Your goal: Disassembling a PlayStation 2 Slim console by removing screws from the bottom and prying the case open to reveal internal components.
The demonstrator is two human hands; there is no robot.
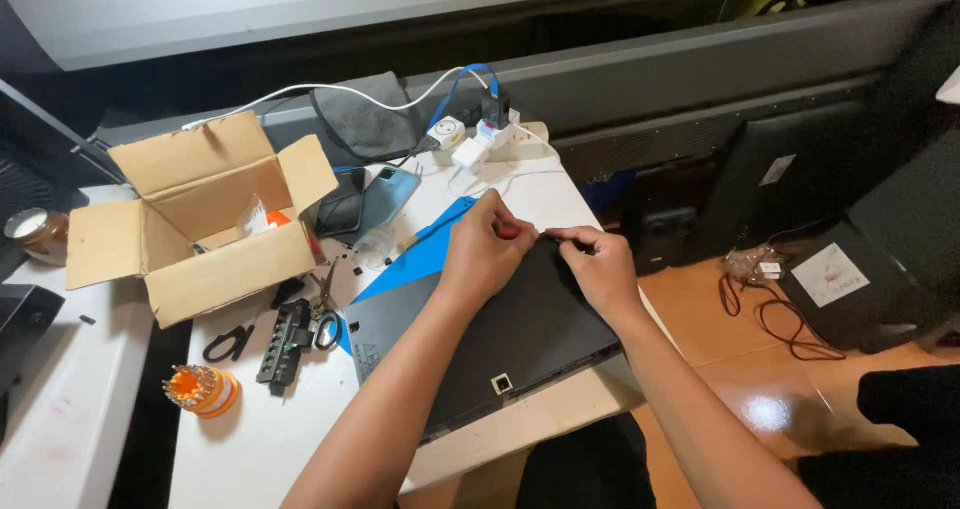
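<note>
Dark laptop base [500, 334] lies at table [260, 439] centre, over its 5 o'clock edge. Left hand [485, 249] pinches a red-handled screwdriver [512, 231] at the base's 12 o'clock edge; right hand [600, 264] pinches there too, contents unclear. Likely risk: tip slipping, scratching the casing.

Dark grey laptop [500, 334] lying flat, underside up, on a white table — far edge over a blue sheet, red-handled screwdriver [510, 231] at its far edge — tip hidden
</note>
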